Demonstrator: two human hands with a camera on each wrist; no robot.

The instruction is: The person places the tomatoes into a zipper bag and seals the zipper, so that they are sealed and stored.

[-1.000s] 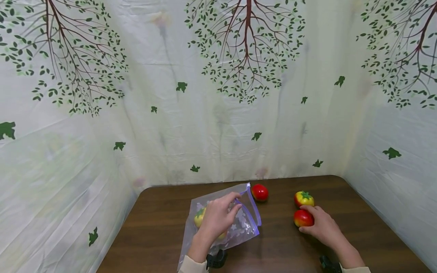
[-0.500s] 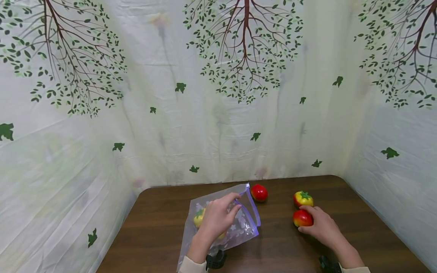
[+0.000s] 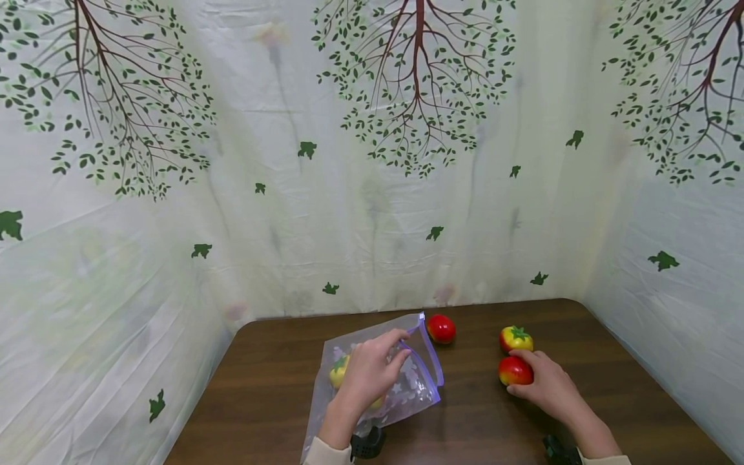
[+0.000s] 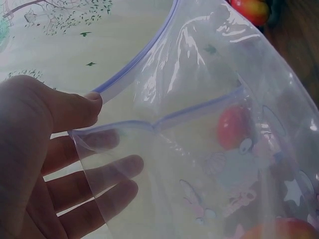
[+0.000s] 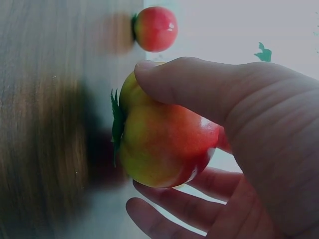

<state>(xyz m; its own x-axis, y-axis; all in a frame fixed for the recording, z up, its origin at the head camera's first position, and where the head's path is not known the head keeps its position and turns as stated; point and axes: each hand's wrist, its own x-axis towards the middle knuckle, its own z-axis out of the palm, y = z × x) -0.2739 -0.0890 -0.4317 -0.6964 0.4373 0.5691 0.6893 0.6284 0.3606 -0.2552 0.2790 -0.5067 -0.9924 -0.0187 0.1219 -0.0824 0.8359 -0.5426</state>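
Note:
My left hand point(image 3: 372, 368) holds a clear zip bag point(image 4: 199, 144) by its purple-edged mouth, the thumb at one zip edge and the other fingers seen through the film. The mouth gapes, facing right in the head view. Inside the bag lies a yellow-green tomato point(image 3: 338, 372), partly hidden by the hand. My right hand point(image 3: 552, 384) grips a red and yellow tomato point(image 5: 164, 137) between thumb and fingers, its green leaves facing the table. Right behind it sits a red and yellow tomato point(image 3: 516, 338), leaves up.
Beside the bag's far corner a red tomato point(image 3: 442, 329) rests on the brown wooden table point(image 3: 256, 387). White cloth point(image 3: 372, 213) printed with trees and leaves surrounds the table's back and sides.

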